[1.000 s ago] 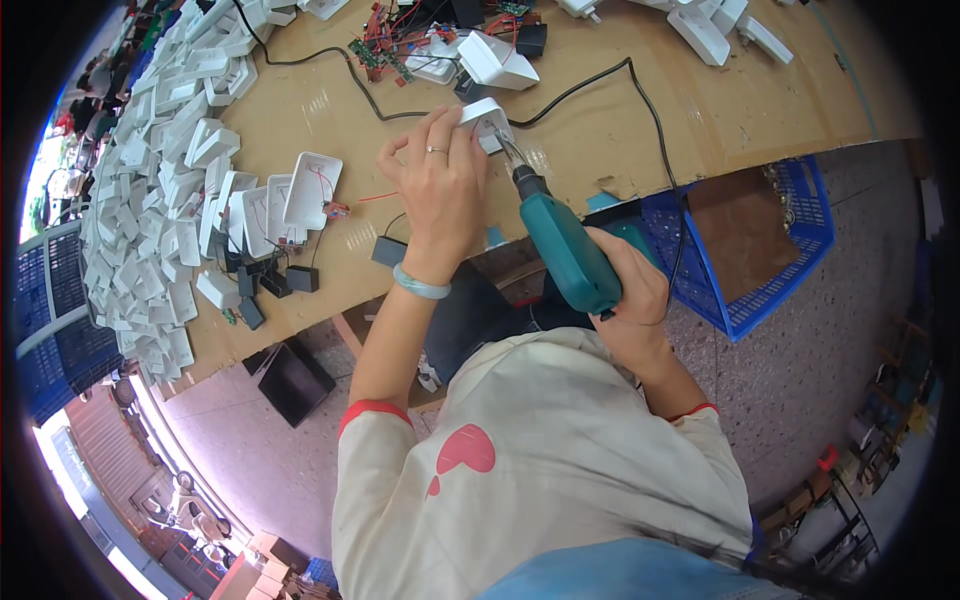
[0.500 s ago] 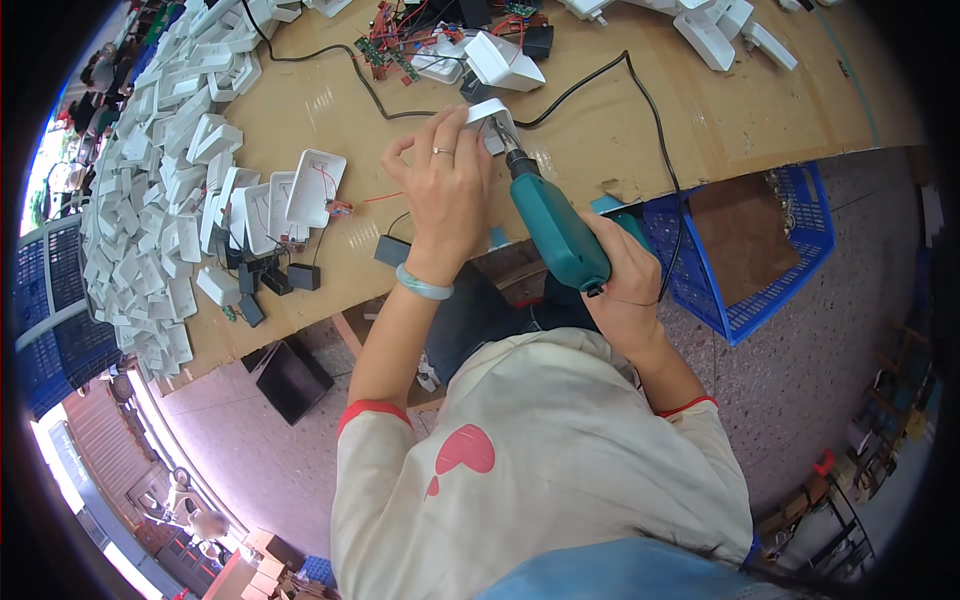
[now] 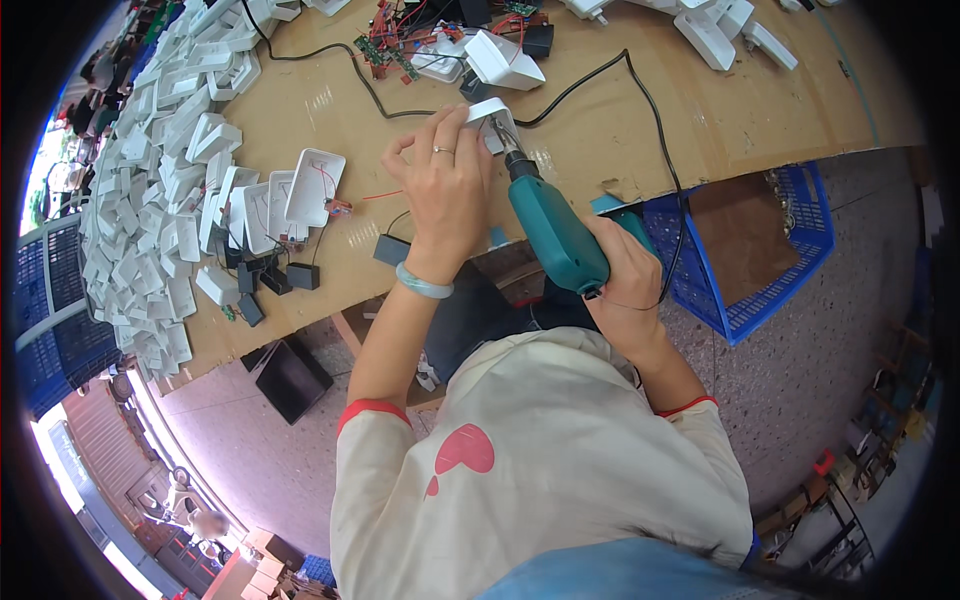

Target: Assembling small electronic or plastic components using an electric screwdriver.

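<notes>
My left hand (image 3: 446,185), with a ring and a pale bangle at the wrist, is closed on the edge of a small white plastic casing (image 3: 488,108) on the table. My fingers hide part of this casing. Held in my right hand (image 3: 628,275) is a teal corded soldering gun (image 3: 555,230), its body slanting up and to the left. Its slim metal tip reaches inside the casing; the exact contact spot is too small to make out. Below my left fingers, a black box-shaped part (image 3: 391,250) with a thin wire lies near the table edge.
White casings are heaped along the left of the cardboard-covered table (image 3: 570,110). Open casings (image 3: 316,188) with wires and black boxes (image 3: 302,276) lie left of my hand. Circuit boards (image 3: 385,58) and red wires lie beyond. A black cord (image 3: 655,110) loops at right, above a blue crate (image 3: 735,322).
The soldering gun's body has shifted very slightly left in my right hand. My left hand and the casing stay in place.
</notes>
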Motion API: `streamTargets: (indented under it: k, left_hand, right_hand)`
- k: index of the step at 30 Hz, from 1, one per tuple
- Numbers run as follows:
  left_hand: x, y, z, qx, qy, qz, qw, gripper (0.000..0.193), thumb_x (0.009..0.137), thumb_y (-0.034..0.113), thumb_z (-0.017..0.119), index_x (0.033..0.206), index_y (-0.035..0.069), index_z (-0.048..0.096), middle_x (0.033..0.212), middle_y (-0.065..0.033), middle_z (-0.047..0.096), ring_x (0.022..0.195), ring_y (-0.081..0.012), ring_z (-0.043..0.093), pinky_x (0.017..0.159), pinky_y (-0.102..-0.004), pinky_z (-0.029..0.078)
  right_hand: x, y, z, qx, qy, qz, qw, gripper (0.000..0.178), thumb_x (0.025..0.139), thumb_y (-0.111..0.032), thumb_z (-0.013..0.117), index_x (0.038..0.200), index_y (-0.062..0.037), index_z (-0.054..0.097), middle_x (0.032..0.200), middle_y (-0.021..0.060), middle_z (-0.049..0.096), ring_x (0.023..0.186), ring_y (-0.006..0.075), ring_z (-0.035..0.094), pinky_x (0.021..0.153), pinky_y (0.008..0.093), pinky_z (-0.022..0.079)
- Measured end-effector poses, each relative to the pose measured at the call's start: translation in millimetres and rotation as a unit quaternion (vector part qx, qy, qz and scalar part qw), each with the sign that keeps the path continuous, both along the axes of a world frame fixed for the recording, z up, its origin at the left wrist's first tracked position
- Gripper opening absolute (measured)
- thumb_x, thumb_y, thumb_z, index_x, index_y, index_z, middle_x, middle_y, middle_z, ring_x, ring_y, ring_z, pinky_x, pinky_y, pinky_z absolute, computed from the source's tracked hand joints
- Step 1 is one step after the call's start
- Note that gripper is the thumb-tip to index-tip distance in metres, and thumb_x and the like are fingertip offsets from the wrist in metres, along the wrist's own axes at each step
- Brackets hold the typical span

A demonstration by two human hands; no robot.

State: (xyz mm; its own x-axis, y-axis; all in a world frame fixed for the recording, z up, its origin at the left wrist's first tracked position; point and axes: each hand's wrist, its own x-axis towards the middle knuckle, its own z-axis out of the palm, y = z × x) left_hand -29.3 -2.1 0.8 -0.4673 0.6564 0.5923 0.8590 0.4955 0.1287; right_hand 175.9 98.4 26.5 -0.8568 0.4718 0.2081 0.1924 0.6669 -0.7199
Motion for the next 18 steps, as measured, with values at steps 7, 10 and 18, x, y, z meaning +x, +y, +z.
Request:
streamTargets:
  k: [7, 10, 18]
  left_hand:
    - [-0.7, 0.4, 0.0, 0.002, 0.001, 0.000, 1.000, 0.013, 0.087, 0.010, 0.071, 0.098, 0.004, 0.069, 0.123, -0.0051, 0.068, 0.120, -0.0205, 0.063, 0.099, -0.0475, 0.036]
    - [-1.4, 0.0, -2.2, 0.004, 0.009, 0.000, 1.000, 0.012, 0.087, 0.010, 0.071, 0.098, 0.004, 0.069, 0.123, -0.0051, 0.068, 0.120, -0.0204, 0.063, 0.099, -0.0478, 0.036]
    - [-1.1, -0.6, 0.1, 0.000, 0.013, 0.010, 1.000, 0.013, 0.086, 0.010, 0.073, 0.098, 0.007, 0.071, 0.123, -0.0024, 0.070, 0.116, -0.0206, 0.064, 0.100, -0.0432, 0.036]
  right_hand:
    - [-1.2, -0.6, 0.4, 0.011, 0.005, -0.003, 1.000, 0.046, 0.077, -0.003, 0.076, 0.121, -0.0009, 0.064, 0.104, 0.0202, 0.070, 0.094, 0.0418, 0.069, 0.081, 0.0417, 0.055]
    - [-0.2, -0.6, 1.1, 0.016, 0.001, -0.002, 1.000, 0.046, 0.077, -0.004, 0.077, 0.120, -0.0009, 0.064, 0.105, 0.0201, 0.071, 0.095, 0.0415, 0.069, 0.081, 0.0415, 0.056]
    - [2.6, -1.3, -0.6, 0.003, -0.010, -0.004, 1.000, 0.046, 0.076, -0.002, 0.075, 0.121, -0.0009, 0.064, 0.104, 0.0203, 0.070, 0.094, 0.0412, 0.069, 0.080, 0.0415, 0.056]
